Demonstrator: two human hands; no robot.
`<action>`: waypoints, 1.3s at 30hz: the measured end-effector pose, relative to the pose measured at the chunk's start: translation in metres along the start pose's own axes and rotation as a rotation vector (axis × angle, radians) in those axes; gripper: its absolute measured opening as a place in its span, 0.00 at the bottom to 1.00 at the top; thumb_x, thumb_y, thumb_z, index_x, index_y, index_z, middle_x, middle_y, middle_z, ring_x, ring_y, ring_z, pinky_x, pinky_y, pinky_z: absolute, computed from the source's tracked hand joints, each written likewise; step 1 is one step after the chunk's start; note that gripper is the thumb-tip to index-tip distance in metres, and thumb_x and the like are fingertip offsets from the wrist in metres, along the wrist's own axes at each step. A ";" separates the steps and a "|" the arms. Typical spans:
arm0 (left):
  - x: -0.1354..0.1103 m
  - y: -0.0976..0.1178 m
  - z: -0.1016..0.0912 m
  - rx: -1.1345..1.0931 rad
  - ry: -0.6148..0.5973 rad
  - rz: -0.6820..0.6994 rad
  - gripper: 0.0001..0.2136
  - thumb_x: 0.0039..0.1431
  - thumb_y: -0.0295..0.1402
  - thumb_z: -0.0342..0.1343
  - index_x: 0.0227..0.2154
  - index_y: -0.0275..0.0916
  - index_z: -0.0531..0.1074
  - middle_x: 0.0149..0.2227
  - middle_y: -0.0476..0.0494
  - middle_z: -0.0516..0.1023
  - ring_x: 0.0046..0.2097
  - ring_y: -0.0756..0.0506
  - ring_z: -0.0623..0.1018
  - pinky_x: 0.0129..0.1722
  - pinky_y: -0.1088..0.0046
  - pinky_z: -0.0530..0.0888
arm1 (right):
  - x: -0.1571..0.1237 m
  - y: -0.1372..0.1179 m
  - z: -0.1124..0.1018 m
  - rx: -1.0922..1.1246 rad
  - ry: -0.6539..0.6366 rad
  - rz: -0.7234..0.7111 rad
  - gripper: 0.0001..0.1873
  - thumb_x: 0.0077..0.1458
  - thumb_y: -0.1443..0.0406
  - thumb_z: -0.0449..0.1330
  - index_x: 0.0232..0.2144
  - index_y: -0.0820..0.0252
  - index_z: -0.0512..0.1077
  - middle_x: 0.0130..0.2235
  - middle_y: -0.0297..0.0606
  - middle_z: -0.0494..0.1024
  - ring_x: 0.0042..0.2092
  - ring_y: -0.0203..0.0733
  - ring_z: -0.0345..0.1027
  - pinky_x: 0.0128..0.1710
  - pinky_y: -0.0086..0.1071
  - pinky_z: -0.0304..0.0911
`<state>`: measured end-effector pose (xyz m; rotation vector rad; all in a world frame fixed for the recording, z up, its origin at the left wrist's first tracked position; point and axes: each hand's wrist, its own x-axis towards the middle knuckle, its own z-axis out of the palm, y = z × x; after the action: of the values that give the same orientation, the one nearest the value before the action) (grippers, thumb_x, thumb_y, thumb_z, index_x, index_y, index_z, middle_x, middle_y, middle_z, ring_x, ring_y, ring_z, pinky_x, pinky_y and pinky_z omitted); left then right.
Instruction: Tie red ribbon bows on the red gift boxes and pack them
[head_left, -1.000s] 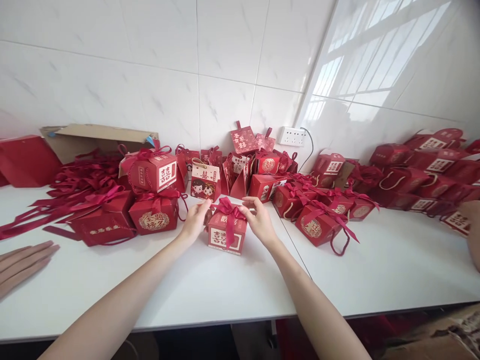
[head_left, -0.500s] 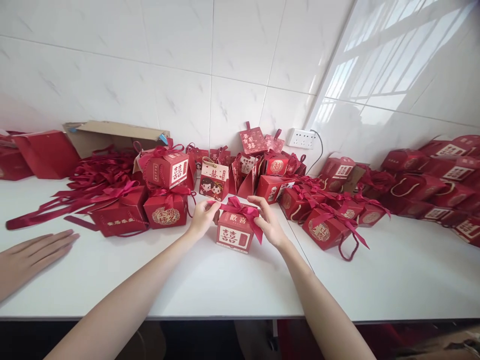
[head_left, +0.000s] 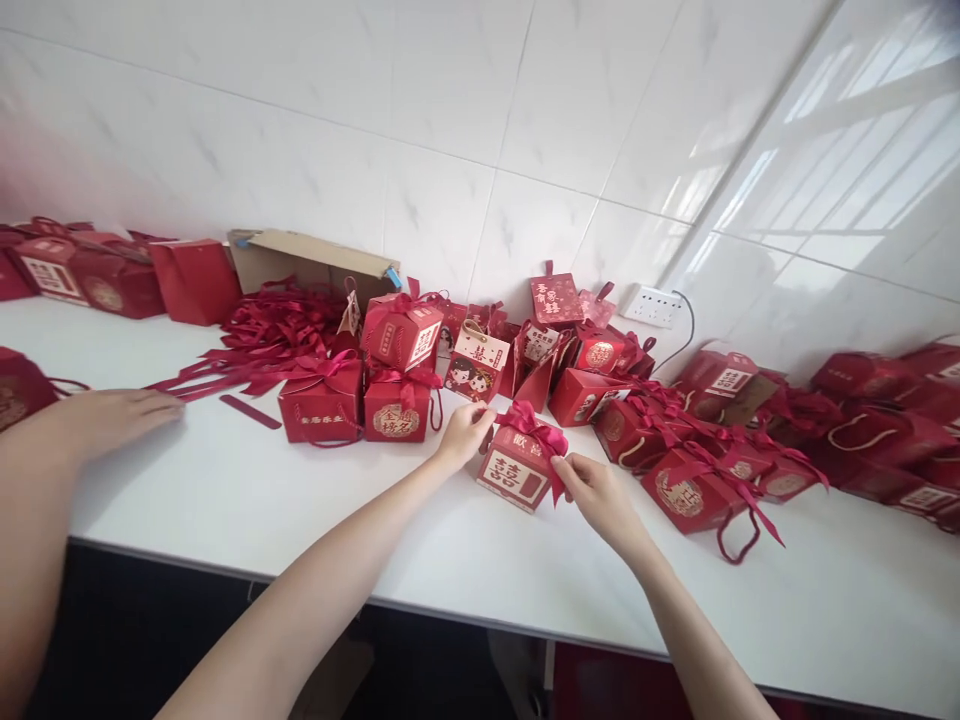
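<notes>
A small red gift box (head_left: 516, 472) with white characters and a red ribbon bow (head_left: 534, 428) stands on the white table (head_left: 420, 530). My left hand (head_left: 463, 433) is closed against the box's left top edge, pinching the ribbon there. My right hand (head_left: 596, 492) pinches a ribbon tail at the box's right side. Both forearms reach in from the bottom of the view.
Several finished red boxes crowd the back and right of the table, such as one with a gold emblem (head_left: 396, 405). A heap of loose red ribbons (head_left: 262, 335) and a cardboard box (head_left: 311, 262) lie at the back left. Another person's hand (head_left: 105, 418) rests flat at the left. A wall socket (head_left: 656, 305).
The view has swung left and tilted. My right hand has come down from the bow to the ribbon tail at the box's right side. The other person's hand has slid further onto the table.
</notes>
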<state>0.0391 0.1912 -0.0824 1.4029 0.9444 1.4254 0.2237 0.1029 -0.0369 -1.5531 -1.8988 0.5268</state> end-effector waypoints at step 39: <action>0.004 0.200 0.039 -0.265 -0.336 0.060 0.14 0.44 0.35 0.59 0.15 0.37 0.59 0.20 0.49 0.71 0.22 0.51 0.72 0.25 0.74 0.71 | 0.020 -0.086 -0.088 1.117 0.133 -0.139 0.17 0.59 0.60 0.50 0.25 0.62 0.73 0.31 0.41 0.78 0.32 0.39 0.71 0.38 0.33 0.67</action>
<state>0.0613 0.1310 0.1108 1.4204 0.4842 1.2534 0.2197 0.0961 0.0878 -0.6795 -1.1905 1.1242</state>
